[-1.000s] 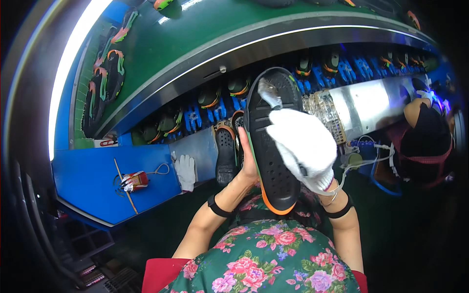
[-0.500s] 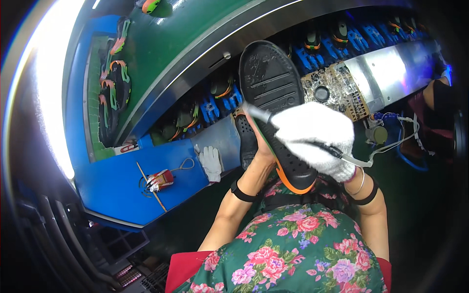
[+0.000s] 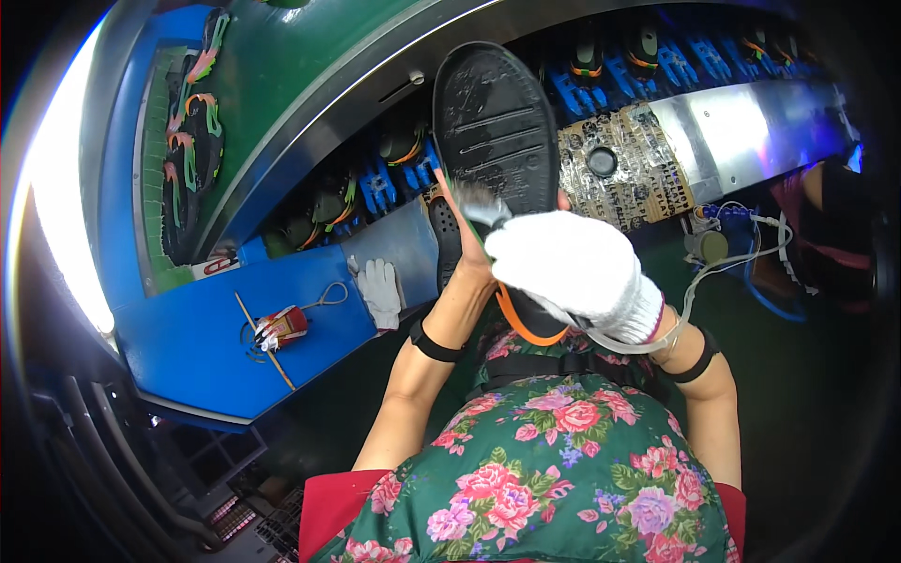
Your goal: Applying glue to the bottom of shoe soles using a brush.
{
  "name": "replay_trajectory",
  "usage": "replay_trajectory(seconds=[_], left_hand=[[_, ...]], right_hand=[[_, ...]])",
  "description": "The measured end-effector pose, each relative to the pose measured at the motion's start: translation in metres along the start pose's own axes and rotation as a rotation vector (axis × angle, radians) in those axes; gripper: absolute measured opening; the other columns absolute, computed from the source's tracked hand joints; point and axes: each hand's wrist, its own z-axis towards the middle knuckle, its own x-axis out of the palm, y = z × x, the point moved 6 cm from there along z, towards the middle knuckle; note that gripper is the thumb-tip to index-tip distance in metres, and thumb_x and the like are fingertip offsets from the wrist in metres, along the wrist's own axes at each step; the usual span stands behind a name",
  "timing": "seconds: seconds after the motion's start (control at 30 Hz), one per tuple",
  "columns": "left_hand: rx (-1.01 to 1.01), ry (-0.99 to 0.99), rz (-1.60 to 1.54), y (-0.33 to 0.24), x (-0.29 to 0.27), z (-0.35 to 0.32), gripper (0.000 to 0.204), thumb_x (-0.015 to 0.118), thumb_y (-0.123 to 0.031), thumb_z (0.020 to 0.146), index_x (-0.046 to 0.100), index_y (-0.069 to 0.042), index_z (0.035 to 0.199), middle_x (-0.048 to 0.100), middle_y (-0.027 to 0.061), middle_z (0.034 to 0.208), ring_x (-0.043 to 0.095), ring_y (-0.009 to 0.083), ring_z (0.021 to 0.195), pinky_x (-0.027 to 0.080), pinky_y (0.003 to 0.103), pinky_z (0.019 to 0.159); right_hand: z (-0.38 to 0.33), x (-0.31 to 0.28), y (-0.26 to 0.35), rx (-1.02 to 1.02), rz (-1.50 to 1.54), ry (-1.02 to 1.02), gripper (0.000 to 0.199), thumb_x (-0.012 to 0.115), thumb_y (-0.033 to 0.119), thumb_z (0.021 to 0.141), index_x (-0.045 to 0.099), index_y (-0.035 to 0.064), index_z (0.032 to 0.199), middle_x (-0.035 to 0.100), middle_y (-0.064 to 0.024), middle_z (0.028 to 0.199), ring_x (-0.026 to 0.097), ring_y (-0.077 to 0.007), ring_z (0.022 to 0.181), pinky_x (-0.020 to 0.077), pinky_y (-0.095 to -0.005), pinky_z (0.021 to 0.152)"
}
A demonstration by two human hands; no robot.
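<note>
A black shoe sole [image 3: 496, 122] with an orange-edged heel is in my bare left hand [image 3: 472, 246], wrapped round it from beneath; fingertips show past its right edge. My right hand [image 3: 584, 270], in a white knitted glove, is closed on a brush [image 3: 481, 206]. The pale bristles touch or hover just over the middle of the sole; which, I cannot tell. A clear tube [image 3: 692, 281] runs from this hand off to the right. The sole's inner face looks wet and shiny near the toe. Behind my left hand, a second black sole [image 3: 445, 235] with holes lies on the metal ledge.
At left stands a blue table [image 3: 197, 328] with a red-labelled container [image 3: 284, 327], a thin stick and a white glove [image 3: 379, 293]. Shoes on blue holders [image 3: 380, 190] line the back. A taped cardboard sheet [image 3: 648, 169] covers the ledge. Another person [image 3: 817, 220] is at right.
My gloved hand and the brush have moved leftward and slightly down over the sole. The view has shifted, so the surroundings sit further left and the sole higher.
</note>
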Motion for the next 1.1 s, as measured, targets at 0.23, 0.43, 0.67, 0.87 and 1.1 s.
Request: replay_trajectory(seconds=[0.23, 0.43, 0.67, 0.87, 1.1], left_hand=[[0.12, -0.253, 0.113, -0.018, -0.005, -0.002, 0.125, 0.022, -0.103, 0.079, 0.052, -0.002, 0.146, 0.067, 0.0242, 0.123, 0.07, 0.0365, 0.107, 0.058, 0.051, 0.094], [0.055, 0.018, 0.04, -0.028, 0.003, 0.009, 0.131, 0.041, -0.104, 0.071, 0.049, 0.003, 0.146, 0.064, 0.0263, 0.12, 0.068, 0.0382, 0.105, 0.06, 0.053, 0.089], [0.153, -0.014, 0.138, -0.04, 0.019, 0.018, 0.138, 0.024, -0.108, 0.068, 0.048, 0.004, 0.144, 0.066, 0.0272, 0.117, 0.071, 0.0357, 0.097, 0.062, 0.049, 0.085], [0.261, 0.005, 0.239, -0.054, 0.028, 0.021, 0.14, 0.02, -0.11, 0.064, 0.051, 0.004, 0.139, 0.067, 0.0255, 0.112, 0.071, 0.0333, 0.093, 0.062, 0.046, 0.084], [0.325, -0.001, 0.305, -0.069, 0.023, 0.019, 0.144, 0.024, -0.112, 0.059, 0.051, 0.004, 0.139, 0.066, 0.0277, 0.114, 0.072, 0.0349, 0.094, 0.062, 0.048, 0.084]], right_hand=[[-0.004, -0.016, -0.003, 0.115, 0.014, -0.01, 0.031, 0.075, 0.002, 0.086, 0.078, 0.0074, 0.117, 0.077, -0.0118, 0.117, 0.074, -0.0288, 0.106, 0.0585, -0.0376, 0.092], [-0.011, -0.015, 0.004, 0.016, 0.081, 0.009, 0.029, 0.079, 0.003, 0.083, 0.08, 0.0074, 0.112, 0.079, -0.0114, 0.111, 0.076, -0.0284, 0.1, 0.0603, -0.0373, 0.088], [-0.02, -0.007, 0.012, 0.001, 0.031, -0.019, 0.028, 0.081, 0.003, 0.079, 0.08, 0.0079, 0.106, 0.079, -0.0115, 0.11, 0.077, -0.0297, 0.099, 0.0609, -0.0385, 0.086], [-0.021, -0.017, 0.013, 0.047, -0.008, -0.013, 0.027, 0.079, 0.002, 0.081, 0.08, 0.0093, 0.108, 0.079, -0.0088, 0.11, 0.076, -0.0285, 0.098, 0.0602, -0.0378, 0.084], [-0.022, -0.024, 0.0, 0.216, 0.181, -0.138, 0.016, 0.083, 0.002, 0.078, 0.081, 0.007, 0.093, 0.08, -0.0137, 0.1, 0.078, -0.0288, 0.093, 0.0605, -0.0372, 0.08]])
